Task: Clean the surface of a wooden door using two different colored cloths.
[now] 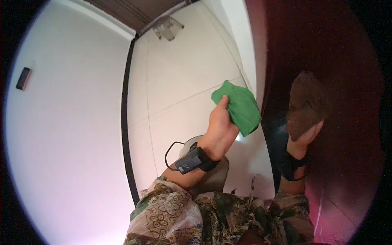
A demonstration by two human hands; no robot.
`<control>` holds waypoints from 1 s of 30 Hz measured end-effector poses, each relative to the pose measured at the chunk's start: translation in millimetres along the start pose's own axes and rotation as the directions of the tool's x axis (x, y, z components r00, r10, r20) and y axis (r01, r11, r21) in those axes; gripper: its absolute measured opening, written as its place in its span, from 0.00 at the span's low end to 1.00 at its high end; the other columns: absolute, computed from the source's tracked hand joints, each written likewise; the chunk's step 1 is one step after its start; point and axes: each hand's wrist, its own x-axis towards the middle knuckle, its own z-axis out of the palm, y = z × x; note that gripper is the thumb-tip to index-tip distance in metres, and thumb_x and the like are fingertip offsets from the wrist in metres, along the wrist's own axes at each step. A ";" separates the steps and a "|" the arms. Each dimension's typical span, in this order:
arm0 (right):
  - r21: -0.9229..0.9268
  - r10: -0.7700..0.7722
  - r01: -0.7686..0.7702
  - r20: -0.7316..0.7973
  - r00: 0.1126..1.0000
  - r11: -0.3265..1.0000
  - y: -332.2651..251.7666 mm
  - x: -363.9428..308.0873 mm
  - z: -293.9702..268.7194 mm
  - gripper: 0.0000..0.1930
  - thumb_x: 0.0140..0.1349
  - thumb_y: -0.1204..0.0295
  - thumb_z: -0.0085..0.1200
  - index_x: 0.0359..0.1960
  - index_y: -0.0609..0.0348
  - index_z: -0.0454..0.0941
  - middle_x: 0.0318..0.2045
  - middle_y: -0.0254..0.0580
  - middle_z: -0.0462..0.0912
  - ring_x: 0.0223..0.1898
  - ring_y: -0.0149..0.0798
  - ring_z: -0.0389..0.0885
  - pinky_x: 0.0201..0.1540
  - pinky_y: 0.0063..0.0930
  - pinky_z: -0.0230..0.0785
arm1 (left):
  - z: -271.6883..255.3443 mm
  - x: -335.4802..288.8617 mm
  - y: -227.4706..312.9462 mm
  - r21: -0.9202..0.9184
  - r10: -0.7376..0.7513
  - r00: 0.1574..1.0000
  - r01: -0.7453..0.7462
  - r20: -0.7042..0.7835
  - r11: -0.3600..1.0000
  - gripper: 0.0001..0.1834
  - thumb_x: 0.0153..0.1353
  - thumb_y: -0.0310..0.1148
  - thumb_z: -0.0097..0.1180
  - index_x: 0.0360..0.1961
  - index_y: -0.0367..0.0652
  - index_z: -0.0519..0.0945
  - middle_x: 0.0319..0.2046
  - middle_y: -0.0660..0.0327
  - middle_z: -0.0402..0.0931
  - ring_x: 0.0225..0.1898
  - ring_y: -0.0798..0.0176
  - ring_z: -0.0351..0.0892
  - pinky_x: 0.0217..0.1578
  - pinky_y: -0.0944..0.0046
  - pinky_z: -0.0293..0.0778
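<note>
My left hand is closed on a folded green cloth, its thumb lying over the cloth's near-left side. Most of the fingers are hidden behind the cloth. A black strapped device with a looped cable sits on that wrist. To the right of the hand rises a dark, glossy reddish-brown panel, which mirrors the hand, the cloth and the patterned sleeve. The cloth is close to the panel's edge; I cannot tell whether they touch. My right hand is out of view.
A white panel with a black edge strip stands on the left, bearing a small dark rectangular piece. Pale tiles run between the two sides. A grey object lies at the far end, below a brown surface.
</note>
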 end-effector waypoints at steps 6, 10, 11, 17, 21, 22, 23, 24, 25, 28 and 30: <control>0.426 0.615 -0.809 0.528 0.585 0.404 -26.0 -2.0 -5.7 0.24 0.67 0.57 0.35 0.58 0.62 0.62 0.57 0.51 0.66 0.57 0.47 0.66 0.61 0.45 0.57 | -5.4 -21.2 -8.2 0.019 -0.092 0.995 0.092 -0.032 0.996 0.18 0.65 0.34 0.43 0.53 0.35 0.66 0.50 0.51 0.71 0.51 0.52 0.71 0.52 0.50 0.69; -0.531 0.384 0.118 0.731 0.564 0.839 -64.9 18.1 -3.7 0.18 0.64 0.66 0.47 0.53 0.60 0.67 0.54 0.53 0.68 0.55 0.48 0.68 0.58 0.42 0.61 | 0.2 -31.6 -22.0 0.022 -0.167 0.974 0.173 -0.152 0.985 0.16 0.63 0.31 0.46 0.50 0.35 0.68 0.46 0.52 0.73 0.48 0.54 0.74 0.48 0.53 0.72; -0.556 0.429 0.094 0.727 0.536 0.826 -65.2 19.2 -1.6 0.18 0.64 0.66 0.47 0.53 0.60 0.67 0.54 0.53 0.68 0.55 0.48 0.68 0.58 0.42 0.61 | -2.7 -36.6 -26.5 0.059 -0.209 0.954 0.226 -0.213 0.972 0.16 0.62 0.30 0.47 0.50 0.34 0.68 0.46 0.52 0.73 0.47 0.54 0.74 0.48 0.54 0.73; -0.715 0.536 -0.067 0.454 0.712 0.696 -75.9 11.6 -13.2 0.21 0.64 0.68 0.47 0.57 0.62 0.63 0.54 0.50 0.69 0.52 0.45 0.71 0.56 0.38 0.64 | -8.7 -49.8 -27.8 -0.106 -0.425 0.868 0.411 -0.257 0.905 0.17 0.61 0.30 0.48 0.50 0.34 0.68 0.44 0.52 0.74 0.45 0.54 0.75 0.45 0.56 0.72; -0.808 0.475 -0.137 0.192 0.859 0.573 -66.0 -31.1 39.1 0.23 0.64 0.66 0.47 0.58 0.63 0.61 0.54 0.50 0.69 0.54 0.43 0.70 0.55 0.36 0.66 | -28.8 -72.8 -12.0 -0.170 -0.434 0.801 0.400 -0.411 0.900 0.17 0.60 0.35 0.50 0.46 0.36 0.73 0.36 0.57 0.76 0.33 0.63 0.75 0.35 0.63 0.70; -0.761 0.520 -0.322 0.024 0.854 0.564 -74.4 -32.2 46.0 0.23 0.64 0.66 0.47 0.58 0.64 0.61 0.54 0.50 0.69 0.54 0.43 0.70 0.53 0.36 0.67 | -31.3 -72.8 -19.5 -0.189 -0.457 0.796 0.417 -0.397 0.889 0.17 0.60 0.35 0.51 0.46 0.36 0.73 0.35 0.58 0.76 0.33 0.63 0.74 0.34 0.63 0.70; -0.769 0.518 -0.314 0.026 0.855 0.557 -77.8 -38.5 51.6 0.23 0.64 0.66 0.47 0.58 0.64 0.61 0.54 0.50 0.69 0.54 0.43 0.70 0.53 0.36 0.67 | -39.8 -71.9 -26.1 -0.198 -0.465 0.795 0.421 -0.390 0.885 0.17 0.60 0.35 0.51 0.46 0.36 0.73 0.35 0.58 0.76 0.33 0.63 0.74 0.34 0.63 0.70; -0.752 0.483 -0.322 -0.006 0.876 0.575 -84.6 -45.3 61.3 0.22 0.65 0.65 0.43 0.58 0.63 0.61 0.53 0.48 0.70 0.52 0.44 0.71 0.51 0.35 0.68 | -48.5 -74.1 -27.1 -0.185 -0.440 0.795 0.400 -0.417 0.898 0.16 0.59 0.35 0.51 0.46 0.36 0.73 0.35 0.58 0.76 0.33 0.63 0.74 0.34 0.63 0.70; -0.735 0.447 -0.327 -0.037 0.894 0.594 -93.2 -48.8 68.2 0.22 0.67 0.63 0.39 0.58 0.62 0.61 0.52 0.47 0.70 0.51 0.46 0.72 0.49 0.35 0.69 | -56.7 -77.0 -26.6 -0.170 -0.413 0.796 0.377 -0.443 0.910 0.16 0.59 0.35 0.51 0.45 0.36 0.74 0.35 0.58 0.76 0.33 0.63 0.74 0.34 0.63 0.70; -0.894 0.460 -0.150 0.069 0.885 0.423 -140.4 -43.9 50.0 0.24 0.67 0.57 0.37 0.59 0.58 0.60 0.51 0.45 0.72 0.47 0.43 0.74 0.43 0.34 0.71 | -62.7 -78.1 -33.6 -0.181 -0.436 0.829 0.396 -0.350 0.900 0.18 0.59 0.35 0.52 0.48 0.36 0.72 0.35 0.57 0.76 0.34 0.62 0.75 0.36 0.62 0.71; -0.893 0.471 -0.180 0.039 0.881 0.411 -172.5 -38.5 70.4 0.24 0.68 0.55 0.35 0.60 0.56 0.59 0.51 0.44 0.72 0.44 0.42 0.75 0.43 0.35 0.71 | -69.6 -86.1 -44.6 -0.162 -0.420 0.860 0.388 -0.291 0.907 0.19 0.61 0.35 0.50 0.49 0.34 0.70 0.39 0.55 0.75 0.38 0.58 0.76 0.40 0.59 0.73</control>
